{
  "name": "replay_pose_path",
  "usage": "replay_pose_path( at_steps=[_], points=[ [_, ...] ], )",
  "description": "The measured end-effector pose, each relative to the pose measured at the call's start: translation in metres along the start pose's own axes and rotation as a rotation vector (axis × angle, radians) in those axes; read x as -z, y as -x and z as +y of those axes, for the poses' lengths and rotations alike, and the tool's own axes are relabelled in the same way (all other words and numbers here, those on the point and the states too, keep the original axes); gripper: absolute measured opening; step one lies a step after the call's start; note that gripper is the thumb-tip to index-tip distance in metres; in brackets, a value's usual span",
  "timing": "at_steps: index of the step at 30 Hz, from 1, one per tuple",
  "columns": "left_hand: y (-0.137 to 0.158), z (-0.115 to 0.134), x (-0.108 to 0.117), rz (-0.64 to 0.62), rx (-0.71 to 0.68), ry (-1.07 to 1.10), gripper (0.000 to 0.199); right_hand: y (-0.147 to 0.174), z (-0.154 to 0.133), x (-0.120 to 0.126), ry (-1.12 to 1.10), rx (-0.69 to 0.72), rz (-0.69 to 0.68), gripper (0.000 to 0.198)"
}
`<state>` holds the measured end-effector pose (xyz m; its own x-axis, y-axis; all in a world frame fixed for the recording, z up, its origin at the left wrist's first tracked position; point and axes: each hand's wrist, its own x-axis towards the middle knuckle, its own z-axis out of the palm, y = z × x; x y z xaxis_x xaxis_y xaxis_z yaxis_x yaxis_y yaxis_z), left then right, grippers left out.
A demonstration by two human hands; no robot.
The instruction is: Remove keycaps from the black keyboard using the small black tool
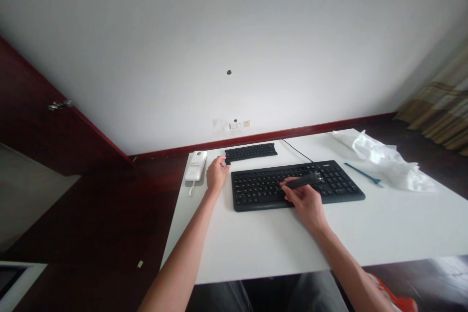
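A full-size black keyboard (pixel 258 199) lies on the white table. Over its keys is my right hand (pixel 307 204), fingers closed around a slim black tool (pixel 300 181) with a shiny end pointing right; the tip near the keys is too small to make out. My left hand (pixel 218 174) rests at the left end of a smaller black key panel (pixel 252 152) with jagged edges. Its thumb and forefinger are curved and apart at the panel's lower left corner. Whether they touch the panel is not clear.
A white handset-like device (pixel 196 165) with a short cord lies at the table's left edge. To the right are a blue thin brush-like tool (pixel 362 173) and crumpled white plastic wrapping (pixel 387 158). A black cable (pixel 297 150) runs behind the keyboard. The wall has sockets (pixel 240 124).
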<state>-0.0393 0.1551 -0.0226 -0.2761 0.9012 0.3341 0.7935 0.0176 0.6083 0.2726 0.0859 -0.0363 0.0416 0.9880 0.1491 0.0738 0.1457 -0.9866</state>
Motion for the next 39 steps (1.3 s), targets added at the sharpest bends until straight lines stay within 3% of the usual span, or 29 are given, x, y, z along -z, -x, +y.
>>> replay_pose_path(
  at_steps=[16,24,28,33,39],
  points=[
    [0.001,-0.003,-0.002,0.002,0.021,0.014,0.033,0.001,-0.008,-0.001,0.013,-0.008,0.022,0.046],
    [0.011,-0.006,0.007,-0.029,-0.044,0.19,0.03,0.001,-0.008,0.001,0.021,-0.004,0.006,0.049],
    [0.035,-0.001,0.017,-0.063,-0.075,0.224,0.028,0.001,-0.008,0.003,0.055,0.013,0.005,0.046],
    [0.087,0.013,0.035,-0.161,-0.174,0.262,0.027,0.0,-0.012,0.003,0.084,0.048,0.002,0.04],
    [0.13,0.029,0.046,-0.29,-0.247,0.112,0.052,0.002,-0.018,-0.003,0.099,0.11,-0.016,0.033]
  ],
)
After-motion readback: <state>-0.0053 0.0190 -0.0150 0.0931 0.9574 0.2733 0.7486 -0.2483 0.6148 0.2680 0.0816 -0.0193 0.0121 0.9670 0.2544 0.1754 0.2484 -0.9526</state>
